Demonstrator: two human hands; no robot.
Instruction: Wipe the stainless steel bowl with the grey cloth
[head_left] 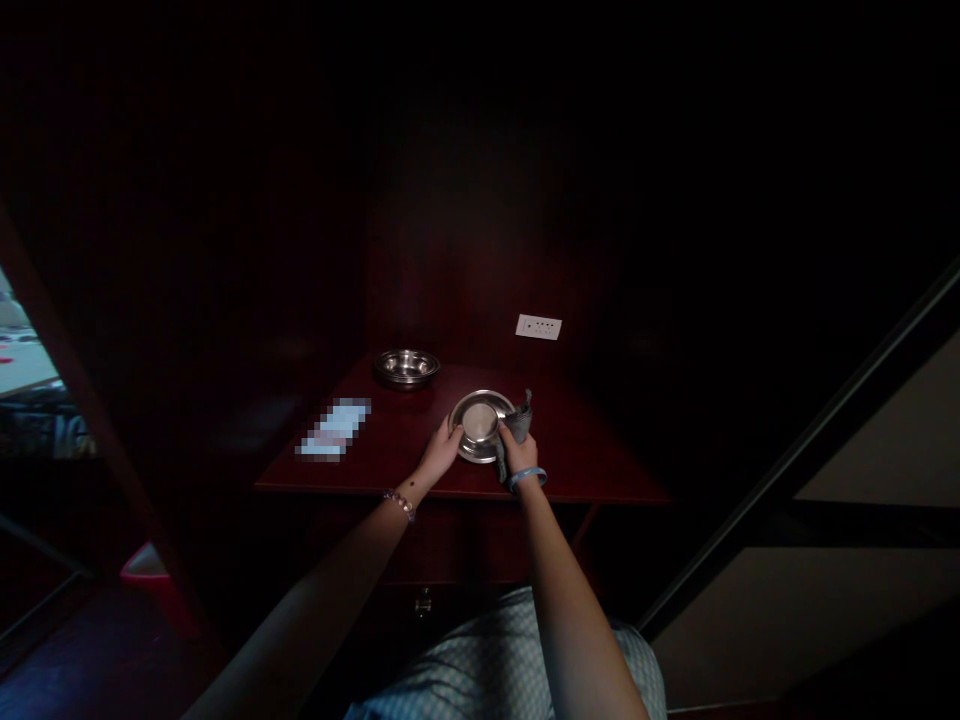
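Note:
A round steel plate (pixel 480 423) is held over the front part of the dark red desk (pixel 585 470). My left hand (pixel 441 448) grips its left rim, thumb on the upper face and fingers out of sight beneath. At the right rim my right hand (pixel 519 450) is closed around a grey cloth (pixel 516 428), which presses against the plate; its thumb lies near the plate's inner ring. Behind and to the left, a small stack of shiny steel bowls or deep plates (pixel 406 370) stands on the desk.
A pixelated pale rectangle (pixel 335 428) lies on the desk at the left. A white socket panel (pixel 538 327) is set in the back wall. Dark panels rise on both sides. Below, a drawer front has a metal lock (pixel 423 601). A pink bin (pixel 154 580) stands on the floor at the left.

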